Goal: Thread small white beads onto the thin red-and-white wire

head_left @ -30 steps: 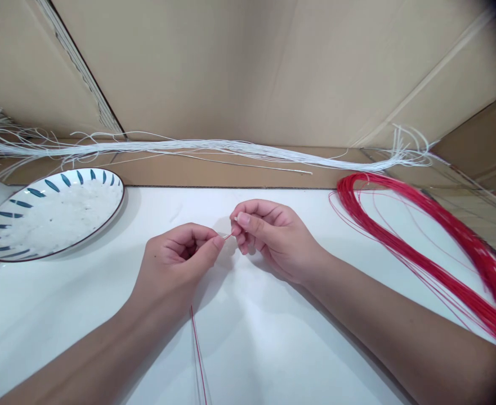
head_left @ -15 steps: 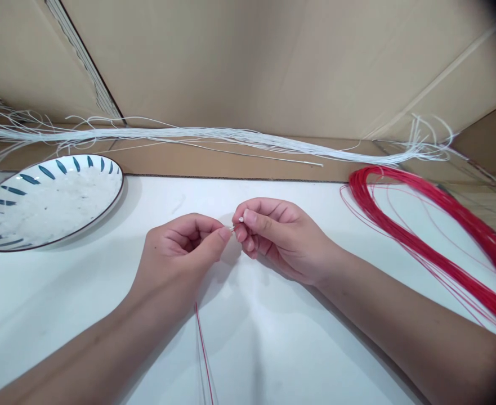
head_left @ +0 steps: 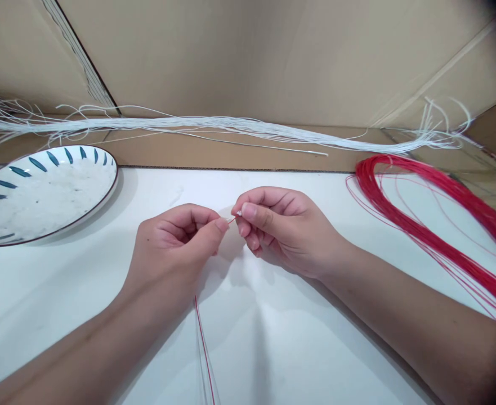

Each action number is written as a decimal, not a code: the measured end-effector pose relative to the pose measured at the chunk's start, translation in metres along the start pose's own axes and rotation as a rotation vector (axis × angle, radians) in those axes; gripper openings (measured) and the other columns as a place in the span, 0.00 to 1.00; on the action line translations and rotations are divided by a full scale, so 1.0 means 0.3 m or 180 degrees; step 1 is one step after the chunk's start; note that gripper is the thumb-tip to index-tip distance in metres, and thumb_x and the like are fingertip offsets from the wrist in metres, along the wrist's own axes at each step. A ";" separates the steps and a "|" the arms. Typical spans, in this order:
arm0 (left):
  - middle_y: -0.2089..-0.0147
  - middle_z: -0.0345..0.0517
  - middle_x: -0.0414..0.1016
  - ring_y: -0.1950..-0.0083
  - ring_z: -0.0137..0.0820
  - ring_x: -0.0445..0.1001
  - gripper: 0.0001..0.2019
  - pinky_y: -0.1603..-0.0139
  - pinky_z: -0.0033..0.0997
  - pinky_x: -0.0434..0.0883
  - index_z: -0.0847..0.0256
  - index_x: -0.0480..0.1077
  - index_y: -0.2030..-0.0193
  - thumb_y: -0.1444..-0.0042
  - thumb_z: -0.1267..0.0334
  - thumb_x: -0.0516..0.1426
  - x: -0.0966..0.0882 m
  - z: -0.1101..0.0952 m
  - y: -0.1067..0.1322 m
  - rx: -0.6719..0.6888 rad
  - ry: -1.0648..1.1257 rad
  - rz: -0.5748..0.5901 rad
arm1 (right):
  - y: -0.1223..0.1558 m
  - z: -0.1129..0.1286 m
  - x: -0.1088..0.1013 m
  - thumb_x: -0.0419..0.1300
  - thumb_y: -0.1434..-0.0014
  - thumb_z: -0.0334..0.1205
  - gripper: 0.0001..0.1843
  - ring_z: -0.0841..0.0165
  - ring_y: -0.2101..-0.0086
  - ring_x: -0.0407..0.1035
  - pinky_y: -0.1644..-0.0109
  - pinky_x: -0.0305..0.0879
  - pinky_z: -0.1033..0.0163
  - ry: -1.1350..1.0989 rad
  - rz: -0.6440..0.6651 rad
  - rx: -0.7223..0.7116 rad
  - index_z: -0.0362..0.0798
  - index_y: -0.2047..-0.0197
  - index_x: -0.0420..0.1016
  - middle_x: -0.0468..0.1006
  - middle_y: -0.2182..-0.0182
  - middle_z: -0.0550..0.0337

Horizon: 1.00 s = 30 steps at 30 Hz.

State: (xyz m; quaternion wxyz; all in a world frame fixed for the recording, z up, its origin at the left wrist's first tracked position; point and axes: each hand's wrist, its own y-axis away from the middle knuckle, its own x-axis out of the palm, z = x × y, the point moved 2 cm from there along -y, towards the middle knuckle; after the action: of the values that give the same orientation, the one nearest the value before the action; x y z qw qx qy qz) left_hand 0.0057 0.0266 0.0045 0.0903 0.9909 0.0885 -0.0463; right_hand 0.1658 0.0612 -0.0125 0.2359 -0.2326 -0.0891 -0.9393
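The left hand (head_left: 175,242) pinches the red thread (head_left: 203,349) near its tip, its length trailing below the wrist. Just beside it, the right hand (head_left: 281,230) pinches a tiny white bead (head_left: 238,214). Threading looks underway; next comes steady alignment.

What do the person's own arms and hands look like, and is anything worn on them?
Both forearms are bare: no sleeves show. The left hand and right hand wear no gloves, rings, watch or bracelet. The nails are short and unpainted.
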 end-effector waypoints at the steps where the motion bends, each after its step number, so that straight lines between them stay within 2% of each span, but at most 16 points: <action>1: 0.82 0.34 0.68 0.80 0.21 0.61 0.07 0.82 0.18 0.59 0.58 0.76 0.78 0.55 0.62 0.67 0.000 0.001 0.000 0.0003 0.0009 -0.0014 | 0.000 0.000 0.000 0.71 0.40 0.42 0.09 0.77 0.78 0.68 0.76 0.68 0.72 0.0032 -0.0015 0.0010 0.45 0.66 0.80 0.77 0.75 0.64; 11: 0.82 0.34 0.68 0.80 0.21 0.61 0.07 0.82 0.19 0.59 0.58 0.75 0.79 0.54 0.62 0.66 -0.005 -0.004 -0.002 0.0050 -0.0037 -0.0006 | 0.002 0.004 0.002 0.73 0.42 0.44 0.12 0.76 0.78 0.68 0.77 0.68 0.72 0.0173 -0.0062 0.0025 0.45 0.67 0.79 0.76 0.76 0.64; 17: 0.82 0.34 0.68 0.80 0.21 0.61 0.07 0.82 0.19 0.58 0.58 0.75 0.78 0.53 0.62 0.66 -0.003 0.000 -0.002 0.0066 -0.0024 0.0014 | 0.001 0.002 0.000 0.71 0.40 0.42 0.10 0.76 0.78 0.68 0.76 0.69 0.72 0.0173 -0.0023 0.0010 0.45 0.67 0.80 0.76 0.75 0.64; 25: 0.82 0.33 0.67 0.80 0.21 0.60 0.07 0.82 0.21 0.57 0.57 0.76 0.78 0.53 0.62 0.66 -0.006 -0.005 0.000 0.0197 -0.0215 -0.0025 | 0.013 0.015 0.007 0.69 0.40 0.38 0.07 0.75 0.78 0.69 0.76 0.69 0.70 0.0821 -0.0231 -0.0179 0.45 0.70 0.80 0.77 0.76 0.63; 30: 0.76 0.37 0.74 0.75 0.25 0.66 0.06 0.76 0.25 0.61 0.57 0.77 0.74 0.51 0.60 0.66 0.003 -0.019 0.029 0.0213 -0.0492 -0.0241 | 0.014 0.018 0.009 0.68 0.42 0.36 0.05 0.74 0.77 0.71 0.73 0.71 0.68 0.0952 -0.0378 -0.0380 0.46 0.69 0.80 0.79 0.75 0.62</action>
State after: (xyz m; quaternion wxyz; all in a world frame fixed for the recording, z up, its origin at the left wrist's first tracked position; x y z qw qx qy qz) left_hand 0.0087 0.0193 0.0114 0.0619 0.9828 0.1170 -0.1289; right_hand 0.1678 0.0579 -0.0062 0.1763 -0.0981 -0.0107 -0.9794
